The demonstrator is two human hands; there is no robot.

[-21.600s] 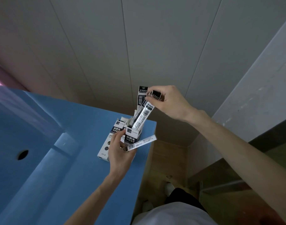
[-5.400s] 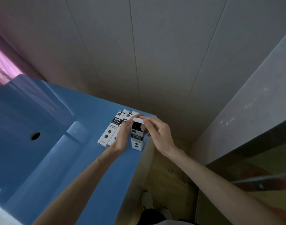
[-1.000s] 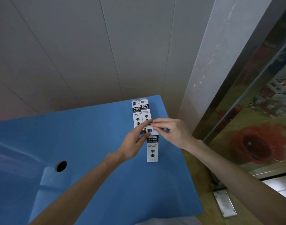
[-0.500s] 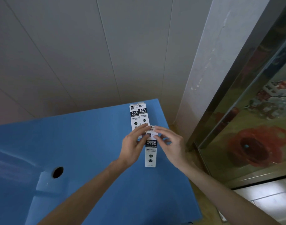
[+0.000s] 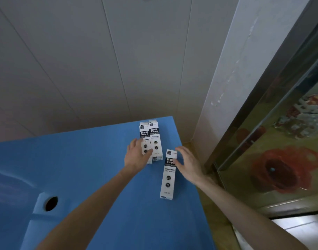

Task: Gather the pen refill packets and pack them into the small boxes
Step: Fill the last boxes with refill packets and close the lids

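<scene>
Three white and black refill boxes lie flat on the blue table [image 5: 93,177]. Two boxes [image 5: 155,139] lie side by side near the far right corner. My left hand [image 5: 137,156] rests open over the near end of the left box of that pair, thumb across its front. The third box [image 5: 168,175] lies closed nearer to me, by the right edge. My right hand [image 5: 188,165] is open beside its far end, fingertips touching the top flap. No loose refill packets show.
A round hole [image 5: 51,203] sits in the table at the left. The table's right edge drops to a tan floor [image 5: 207,184]. A white panelled wall stands behind, and a reflective metal-framed panel [image 5: 280,141] rises at the right.
Both hands have let go of the near box's top end. My left hand moved to the pair of boxes further back; my right hand opened beside the near box.
</scene>
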